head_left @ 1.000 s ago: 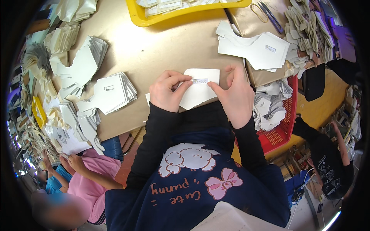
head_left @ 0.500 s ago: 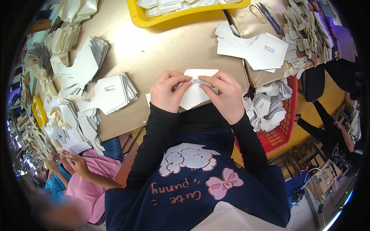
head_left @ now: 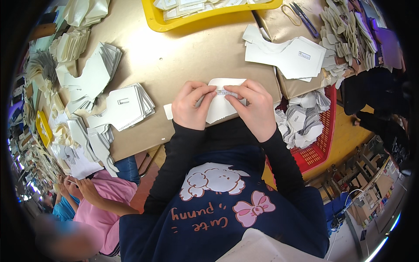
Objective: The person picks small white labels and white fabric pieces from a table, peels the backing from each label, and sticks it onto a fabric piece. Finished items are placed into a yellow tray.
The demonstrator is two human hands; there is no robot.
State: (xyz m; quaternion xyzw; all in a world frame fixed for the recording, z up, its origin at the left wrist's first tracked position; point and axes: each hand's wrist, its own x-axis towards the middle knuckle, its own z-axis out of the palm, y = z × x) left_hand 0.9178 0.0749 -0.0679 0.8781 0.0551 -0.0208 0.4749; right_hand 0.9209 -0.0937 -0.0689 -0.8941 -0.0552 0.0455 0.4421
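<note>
In front of me at the table's near edge, a white cut-out piece (head_left: 218, 112) lies under both my hands. A small rectangular printed label (head_left: 227, 92) sits on its upper part. My left hand (head_left: 192, 105) is closed in a pinch at the label's left end. My right hand (head_left: 254, 107) is closed too, thumb and fingers pinching at the label's right end. My hands cover both sides of the white piece. A stack of similar white pieces (head_left: 124, 107) with small slots rests to the left. At the far right lie white pieces (head_left: 283, 56), the top one carrying a label.
A yellow tray (head_left: 174, 24) of small pale pieces stands at the back. Thread snips (head_left: 305, 19) lie beside a tan loop (head_left: 291, 14). At the right is a red basket (head_left: 321, 148) of white pieces. People sit at lower left; more stacks line the left side.
My left hand has shifted very slightly, while both pinches stay at the label. At the right, a person in black in the background has changed position.
</note>
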